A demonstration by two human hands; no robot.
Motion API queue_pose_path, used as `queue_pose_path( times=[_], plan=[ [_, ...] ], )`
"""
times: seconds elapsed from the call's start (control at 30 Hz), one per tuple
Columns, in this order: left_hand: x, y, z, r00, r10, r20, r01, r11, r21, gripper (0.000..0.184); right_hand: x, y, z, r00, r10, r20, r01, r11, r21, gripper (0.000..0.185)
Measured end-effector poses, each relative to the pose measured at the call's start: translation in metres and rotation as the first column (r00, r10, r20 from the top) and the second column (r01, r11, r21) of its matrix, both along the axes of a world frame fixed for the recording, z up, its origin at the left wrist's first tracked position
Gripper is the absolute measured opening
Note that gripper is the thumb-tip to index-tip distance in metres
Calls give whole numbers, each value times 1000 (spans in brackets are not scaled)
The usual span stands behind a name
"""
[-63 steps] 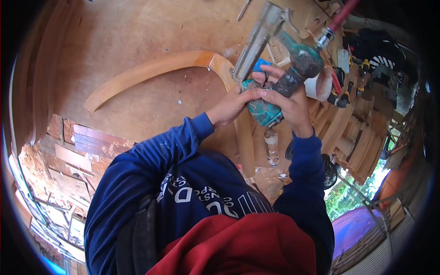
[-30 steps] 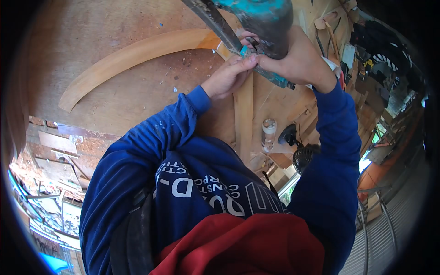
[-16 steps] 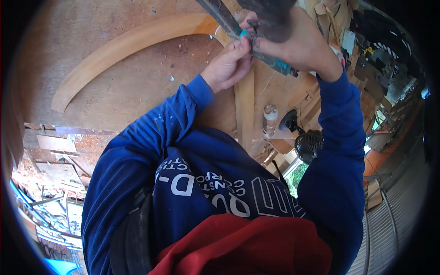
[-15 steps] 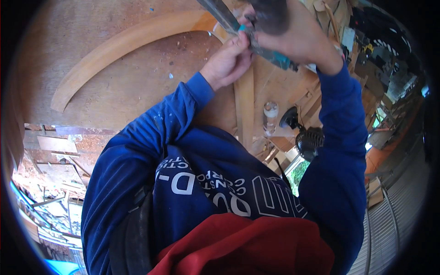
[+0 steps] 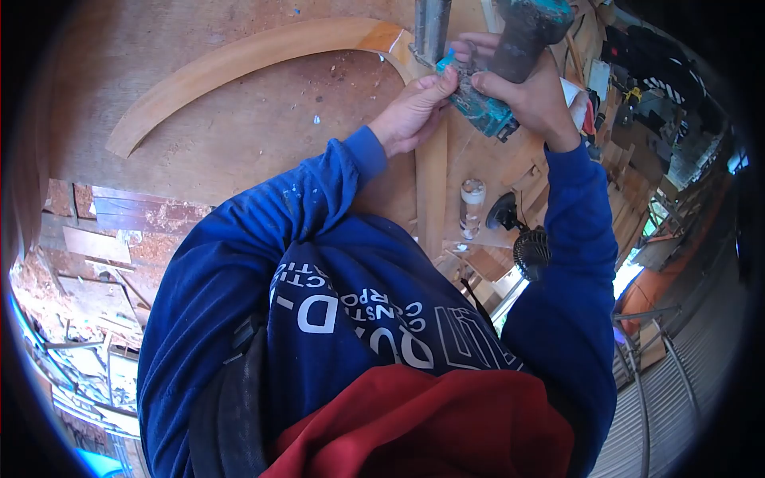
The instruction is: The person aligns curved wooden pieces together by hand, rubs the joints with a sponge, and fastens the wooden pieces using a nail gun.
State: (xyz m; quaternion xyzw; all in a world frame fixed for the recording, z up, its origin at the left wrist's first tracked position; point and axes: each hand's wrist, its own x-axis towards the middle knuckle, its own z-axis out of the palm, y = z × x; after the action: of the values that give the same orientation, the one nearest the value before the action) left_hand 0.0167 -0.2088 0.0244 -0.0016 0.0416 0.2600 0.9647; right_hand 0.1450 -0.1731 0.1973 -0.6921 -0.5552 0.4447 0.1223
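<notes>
A worn teal and black nail gun [image 5: 484, 111] is held up near the top of the view, its grey magazine running off the top edge. My right hand [image 5: 532, 94] wraps round its dark handle. My left hand [image 5: 414, 107] pinches the tool's teal nose end between thumb and fingers. Behind the tool lies a curved wooden piece [image 5: 247, 68] with a darker section near its right end. It meets a straight wooden piece [image 5: 432, 175] that runs down toward my body.
The pieces lie on a plywood surface [image 5: 263, 151]. A clear bottle [image 5: 472, 209] and a small black fan [image 5: 531, 251] stand right of my torso. Wood strips, a white container [image 5: 572, 97] and dark cloth [image 5: 657, 68] are at the right. Scrap boards [image 5: 96, 244] lie below left.
The nail gun came close to my head and has now moved away again, its magazine swinging more upright. Both hands have stayed on it. The view has shifted slightly.
</notes>
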Motion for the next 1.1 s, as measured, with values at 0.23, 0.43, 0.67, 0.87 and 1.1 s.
queue_pose_path(
  times=[0.23,0.43,0.67,0.87,1.1],
  plan=[
    [-9,5,-7,999,19,-30,-17,999,51,59,-8,13,-5,999,15,-44,-16,999,-42,51],
    [-13,8,-2,1000,22,-21,-23,1000,-12,56,-10,15,-7,999,27,-31,-29,998,-62,50],
    [-15,5,1,998,66,-19,-67,994,-90,53,-23,14,-7,998,-40,38,42,997,-63,49],
    [-13,5,-6,999,45,-9,-45,999,13,72,-24,20,-7,996,-3,85,11,995,-97,50],
    [-15,3,6,997,71,-39,-73,997,-37,75,-44,40,-3,989,-144,26,144,990,3,23]
  ],
)
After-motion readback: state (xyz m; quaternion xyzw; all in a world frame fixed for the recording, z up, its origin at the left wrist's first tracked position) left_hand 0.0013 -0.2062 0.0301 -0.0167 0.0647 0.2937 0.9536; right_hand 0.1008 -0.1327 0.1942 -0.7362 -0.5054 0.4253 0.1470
